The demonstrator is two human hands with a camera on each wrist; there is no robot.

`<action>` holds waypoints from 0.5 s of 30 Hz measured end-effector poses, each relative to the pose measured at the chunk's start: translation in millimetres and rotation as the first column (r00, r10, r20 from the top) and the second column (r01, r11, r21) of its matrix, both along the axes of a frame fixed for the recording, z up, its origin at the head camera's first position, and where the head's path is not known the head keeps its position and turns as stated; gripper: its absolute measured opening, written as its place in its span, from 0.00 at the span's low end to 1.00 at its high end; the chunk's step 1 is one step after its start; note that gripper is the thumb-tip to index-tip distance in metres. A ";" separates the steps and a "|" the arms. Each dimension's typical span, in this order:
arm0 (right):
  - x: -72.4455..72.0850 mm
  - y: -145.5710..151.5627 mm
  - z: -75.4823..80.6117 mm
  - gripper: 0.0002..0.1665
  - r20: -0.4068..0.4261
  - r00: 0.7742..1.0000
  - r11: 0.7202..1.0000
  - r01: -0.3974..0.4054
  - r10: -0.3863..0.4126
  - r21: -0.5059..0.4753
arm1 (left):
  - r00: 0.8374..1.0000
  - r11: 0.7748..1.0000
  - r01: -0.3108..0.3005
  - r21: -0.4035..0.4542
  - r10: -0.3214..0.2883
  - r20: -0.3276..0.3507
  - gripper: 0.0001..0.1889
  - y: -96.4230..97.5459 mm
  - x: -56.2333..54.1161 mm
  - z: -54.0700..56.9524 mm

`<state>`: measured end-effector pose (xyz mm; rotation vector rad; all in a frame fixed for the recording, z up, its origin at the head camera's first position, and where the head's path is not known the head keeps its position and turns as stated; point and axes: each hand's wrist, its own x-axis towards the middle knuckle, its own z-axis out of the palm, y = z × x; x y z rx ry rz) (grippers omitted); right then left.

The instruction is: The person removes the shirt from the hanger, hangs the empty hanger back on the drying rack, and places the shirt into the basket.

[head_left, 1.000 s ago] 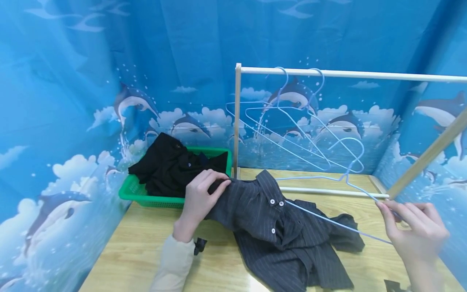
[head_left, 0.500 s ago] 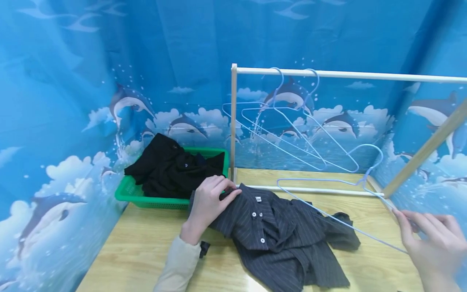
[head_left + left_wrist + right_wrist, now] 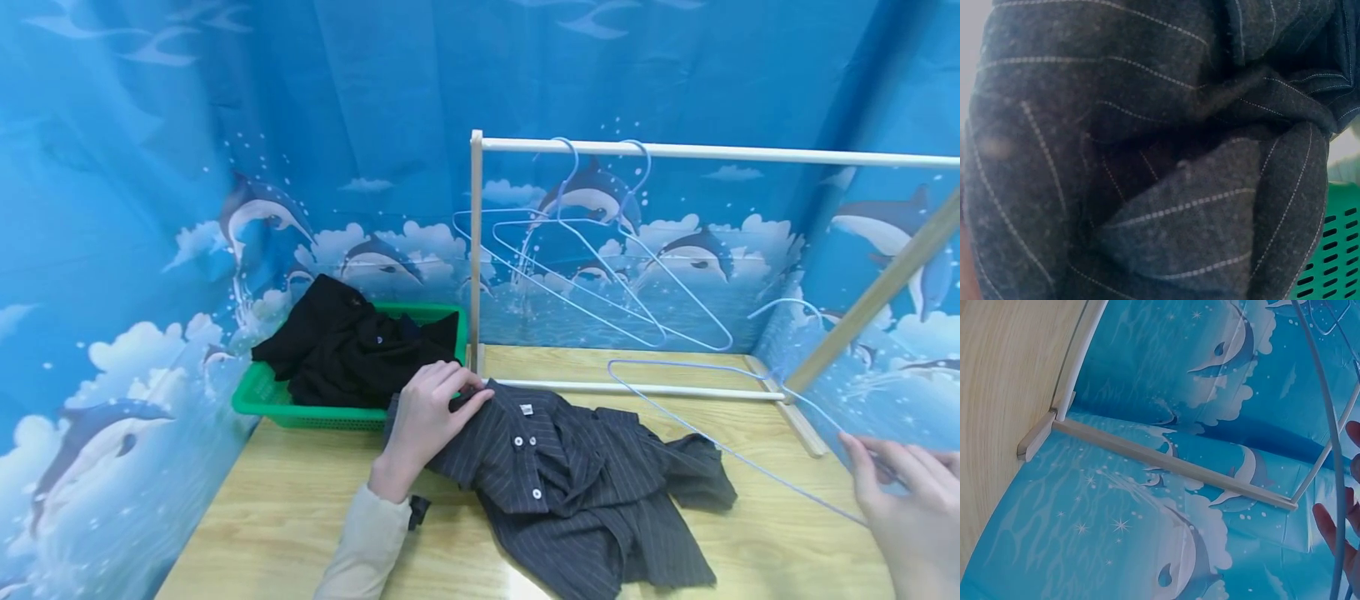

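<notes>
A dark pinstriped shirt (image 3: 585, 475) with white buttons lies crumpled on the table (image 3: 292, 517). My left hand (image 3: 427, 421) pinches it near the collar, thumb and fingers together on the cloth. Folds of the striped fabric fill most of the left wrist view, hiding the fingers. At the right, my right hand (image 3: 911, 500) holds a thin pale-blue wire hanger (image 3: 776, 380) by one shoulder. The hanger's other end reaches over the table and overlaps the shirt's right part in the head view. Its wire (image 3: 1329, 425) crosses in front of the fingers in the right wrist view.
A green basket (image 3: 258, 400) with black clothes (image 3: 345, 342) stands at the back left. Behind the shirt is a rack with a white rail (image 3: 750, 154), carrying two wire hangers (image 3: 592, 242). A dolphin-print curtain (image 3: 375, 167) surrounds the table.
My right hand has moved right with the hanger, drawing its end out of the shirt's collar. The collar has sunk lower, while my left hand still grips the cloth.
</notes>
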<state>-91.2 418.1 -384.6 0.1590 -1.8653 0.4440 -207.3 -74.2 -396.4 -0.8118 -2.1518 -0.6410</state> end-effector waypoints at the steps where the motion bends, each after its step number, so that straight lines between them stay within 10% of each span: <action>1: -0.5 3.1 -1.1 0.43 0.010 1.000 1.000 0.001 -0.001 -0.008 | 1.000 1.000 -0.001 -0.002 0.001 0.001 0.08 -0.2 -0.1 -0.2; 15: -8.7 13.4 -2.6 0.45 0.086 0.991 0.995 0.097 -0.099 0.033 | 1.000 1.000 -0.009 0.000 0.009 0.008 0.08 -1.9 -1.4 -1.4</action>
